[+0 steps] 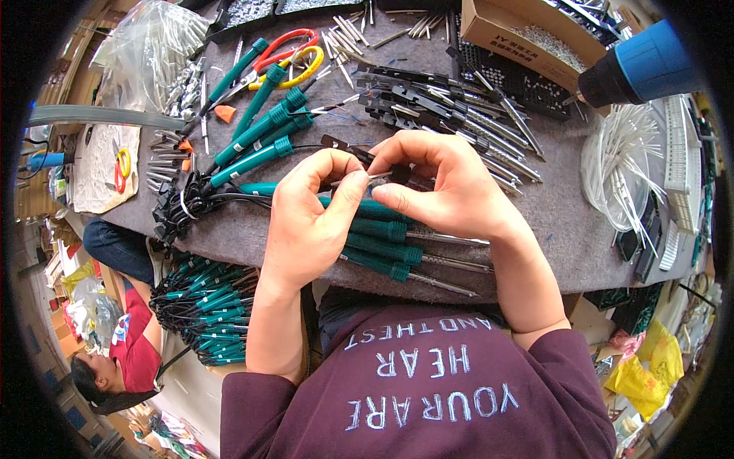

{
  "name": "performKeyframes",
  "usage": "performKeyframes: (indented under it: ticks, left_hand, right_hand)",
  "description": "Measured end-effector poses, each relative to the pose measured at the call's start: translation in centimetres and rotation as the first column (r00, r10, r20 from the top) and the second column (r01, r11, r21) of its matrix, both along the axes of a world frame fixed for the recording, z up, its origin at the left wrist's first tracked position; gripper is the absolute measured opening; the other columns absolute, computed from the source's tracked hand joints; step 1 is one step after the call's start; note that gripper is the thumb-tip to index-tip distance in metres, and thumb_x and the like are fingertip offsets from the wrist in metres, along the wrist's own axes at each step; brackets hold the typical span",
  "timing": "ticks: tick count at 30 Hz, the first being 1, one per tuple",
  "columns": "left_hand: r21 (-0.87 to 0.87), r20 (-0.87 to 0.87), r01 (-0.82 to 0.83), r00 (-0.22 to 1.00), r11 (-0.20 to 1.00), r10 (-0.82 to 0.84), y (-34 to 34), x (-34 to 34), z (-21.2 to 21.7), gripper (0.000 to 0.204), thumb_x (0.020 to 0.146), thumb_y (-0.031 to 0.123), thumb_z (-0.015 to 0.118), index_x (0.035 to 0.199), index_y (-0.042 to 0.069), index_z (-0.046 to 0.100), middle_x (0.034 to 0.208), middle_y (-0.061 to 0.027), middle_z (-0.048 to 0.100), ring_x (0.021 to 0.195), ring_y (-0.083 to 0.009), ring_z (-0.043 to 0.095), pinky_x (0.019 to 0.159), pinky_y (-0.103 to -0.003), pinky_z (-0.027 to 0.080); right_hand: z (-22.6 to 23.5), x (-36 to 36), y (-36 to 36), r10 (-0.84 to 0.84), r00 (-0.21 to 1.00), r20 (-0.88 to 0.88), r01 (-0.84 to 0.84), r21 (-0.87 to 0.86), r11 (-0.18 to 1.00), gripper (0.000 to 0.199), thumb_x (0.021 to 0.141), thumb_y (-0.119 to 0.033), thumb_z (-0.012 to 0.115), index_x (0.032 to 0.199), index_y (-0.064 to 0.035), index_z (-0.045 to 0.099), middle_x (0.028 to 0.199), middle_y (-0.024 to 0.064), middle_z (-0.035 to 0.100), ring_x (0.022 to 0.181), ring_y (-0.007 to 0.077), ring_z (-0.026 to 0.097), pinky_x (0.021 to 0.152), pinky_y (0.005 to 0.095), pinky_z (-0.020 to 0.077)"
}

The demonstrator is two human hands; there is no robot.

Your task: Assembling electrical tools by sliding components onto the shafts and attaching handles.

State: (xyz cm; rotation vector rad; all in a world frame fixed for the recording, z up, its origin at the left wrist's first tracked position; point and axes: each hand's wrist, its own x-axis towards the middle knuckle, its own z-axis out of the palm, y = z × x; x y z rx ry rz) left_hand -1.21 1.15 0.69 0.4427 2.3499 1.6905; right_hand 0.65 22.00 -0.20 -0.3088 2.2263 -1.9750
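Observation:
Above the middle of the bench, my left hand (310, 218) and my right hand (451, 187) meet with thumbs and fingers pinched. A thin pale wire-like piece shows between their fingertips; the fingers hide most of it. Just below lie soldering irons (390, 251) with green handles and metal tips, partly covered by my left hand. More green handles (252, 162) fan out to the left, wires coming from some of their ends. Beyond my right hand is a pile of metal rods with dark brackets (466, 115).
Scissors (287, 52) with red and yellow loops lie at the back left. A blue heat gun (646, 65) juts in at upper right, near a cardboard box (489, 29) and a bag of white strips (623, 164). Bundled green irons (202, 314) sit lower left; another person (138, 329) is beyond.

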Motion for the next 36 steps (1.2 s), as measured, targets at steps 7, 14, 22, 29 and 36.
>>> performKeyframes:
  ticks: [7,14,22,29,36]
  left_hand:
    - [-0.068,0.02,-0.071,0.997,0.995,0.073,-0.9,-0.7,1.6,0.009,0.094,0.004,0.069,0.097,-0.005,0.069,0.09,-0.0095,0.071,0.083,-0.0134,0.067,0.077,-0.028,0.054]
    - [-0.219,-0.08,0.071,0.993,0.973,-0.09,-1.2,-0.9,1.9,0.007,0.091,0.002,0.07,0.094,-0.004,0.068,0.083,-0.0102,0.067,0.077,-0.0168,0.065,0.071,-0.03,0.052]
    - [-0.282,-0.35,0.027,0.928,0.959,-0.129,0.1,-0.5,0.8,0.008,0.093,0.006,0.069,0.093,0.0,0.064,0.081,-0.014,0.064,0.073,-0.0281,0.063,0.067,-0.037,0.049]
    - [-0.158,-0.192,0.001,0.981,0.987,-0.032,0.4,-0.1,1.1,0.01,0.09,0.007,0.072,0.092,0.001,0.065,0.08,-0.0071,0.063,0.07,-0.0176,0.059,0.063,-0.029,0.045]
    - [-0.147,-0.27,-0.003,0.962,0.989,-0.037,0.7,-0.2,0.8,0.008,0.089,0.003,0.072,0.088,0.0,0.065,0.079,-0.0101,0.063,0.069,-0.0212,0.061,0.063,-0.032,0.047]
  right_hand:
    - [-0.4,0.0,0.1,-0.034,0.993,0.111,0.038,-0.029,0.999,0.015,0.092,-0.009,0.077,0.101,0.0023,0.071,0.112,0.0099,0.07,0.095,0.0098,0.065,0.085,0.0256,0.0544]
    - [-0.7,-0.1,0.0,-0.042,0.998,-0.04,0.043,0.026,0.999,0.013,0.092,-0.007,0.077,0.098,0.0033,0.071,0.109,0.0106,0.071,0.095,0.0083,0.064,0.083,0.025,0.0539]
    - [-0.4,0.0,0.0,-0.047,0.999,-0.001,0.047,0.012,0.999,0.012,0.093,-0.007,0.075,0.099,0.0027,0.071,0.111,0.0092,0.071,0.092,0.0079,0.064,0.079,0.0245,0.0547]
    - [-0.4,0.0,0.2,-0.048,0.996,0.081,0.044,0.05,0.998,0.011,0.094,-0.006,0.073,0.1,0.0024,0.071,0.113,0.0101,0.071,0.091,0.0079,0.064,0.079,0.0245,0.0551]
    - [-0.5,0.0,0.1,-0.067,0.998,0.007,0.066,0.097,0.993,0.009,0.093,-0.006,0.073,0.097,0.0025,0.072,0.109,0.0092,0.072,0.086,0.0073,0.064,0.074,0.0242,0.0544]
